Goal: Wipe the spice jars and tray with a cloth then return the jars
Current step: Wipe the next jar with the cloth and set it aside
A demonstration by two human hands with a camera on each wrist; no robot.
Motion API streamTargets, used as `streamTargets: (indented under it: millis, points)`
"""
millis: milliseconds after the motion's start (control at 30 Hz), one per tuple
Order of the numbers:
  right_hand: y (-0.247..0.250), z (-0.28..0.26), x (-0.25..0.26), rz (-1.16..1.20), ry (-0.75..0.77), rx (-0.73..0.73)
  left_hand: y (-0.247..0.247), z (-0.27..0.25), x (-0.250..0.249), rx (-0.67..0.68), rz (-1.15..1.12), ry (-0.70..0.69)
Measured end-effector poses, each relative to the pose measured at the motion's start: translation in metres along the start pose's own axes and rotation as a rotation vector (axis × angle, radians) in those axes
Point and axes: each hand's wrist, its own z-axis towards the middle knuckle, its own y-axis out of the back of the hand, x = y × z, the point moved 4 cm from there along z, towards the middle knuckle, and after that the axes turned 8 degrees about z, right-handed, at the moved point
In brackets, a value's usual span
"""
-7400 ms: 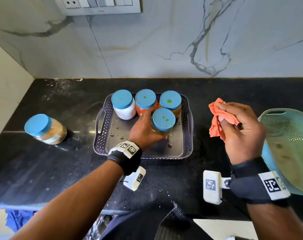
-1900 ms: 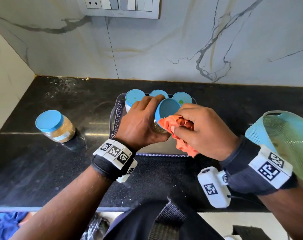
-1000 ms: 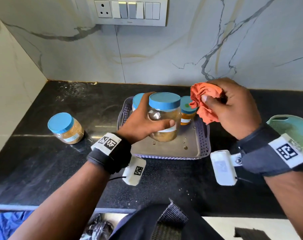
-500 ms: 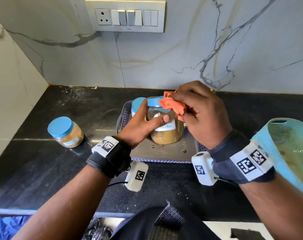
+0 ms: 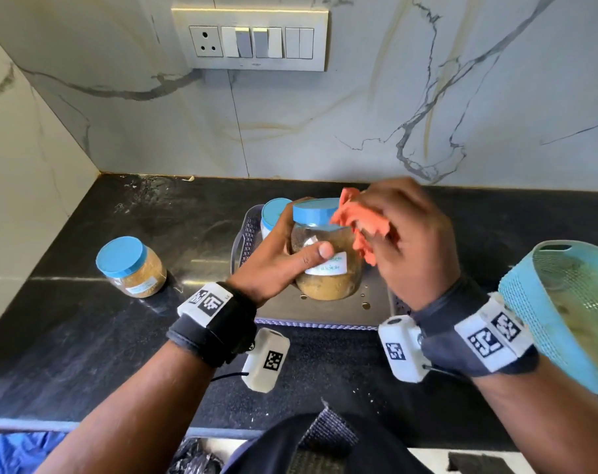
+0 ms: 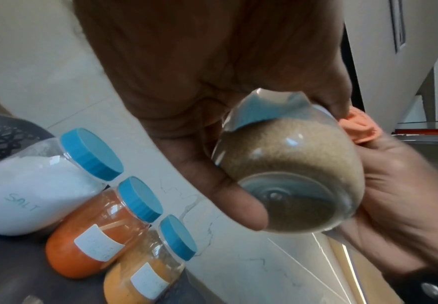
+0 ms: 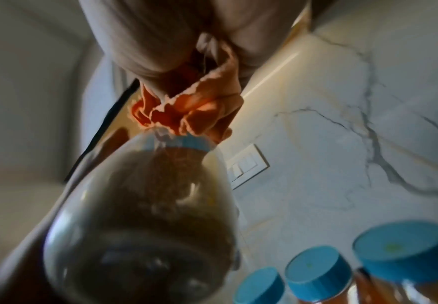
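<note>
Gripping clear blue-lidded jar of brown spice point(image 5: 326, 258) above grey perforated tray point(image 5: 244, 241): left hand point(image 5: 277, 265); right hand point(image 5: 413, 244) clutching crumpled orange cloth point(image 5: 362, 224) against lid

Tray point(image 5: 324, 311) front half is bare; three jars point(image 6: 93, 234) crowd its back row. Lone jar point(image 5: 130, 266) stands left on the counter point(image 5: 85, 336), teal basket point(image 5: 560, 316) blocks the right edge.

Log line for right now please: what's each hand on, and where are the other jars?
left hand: holds brown-spice jar above tray | right hand: orange cloth at lid | three jars in tray | one jar on counter
</note>
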Motion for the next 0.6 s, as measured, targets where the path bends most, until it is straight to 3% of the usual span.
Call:
streamTargets:
  millis: [133, 200, 300, 433, 500, 600]
  points:
    - [-0.002, -0.001, -0.026, 0.418, -0.354, -0.088, 0.003, 0.001, -0.004, 0.039, 0.043, -0.064]
    - [-0.007, -0.004, -0.035, 0.664, -0.525, -0.055, 0.003, 0.001, -0.002, 0.104, 0.079, -0.099]
    - [-0.01, -0.004, -0.048, 0.826, -0.679, 0.042, -0.002, 0.003, 0.005, 0.241, 0.12, -0.077]
    - [-0.011, -0.003, -0.053, 0.934, -0.732, 0.064, -0.007, 0.009, 0.01, 0.227, 0.076, -0.046]
    - [-0.011, -0.005, -0.051, 0.898, -0.684, 0.012, -0.003, 0.012, 0.01, 0.115, 0.028, -0.036]
    - [-0.01, -0.009, -0.035, 0.631, -0.497, -0.009, 0.006, 0.016, 0.01, -0.087, -0.033, 0.006]
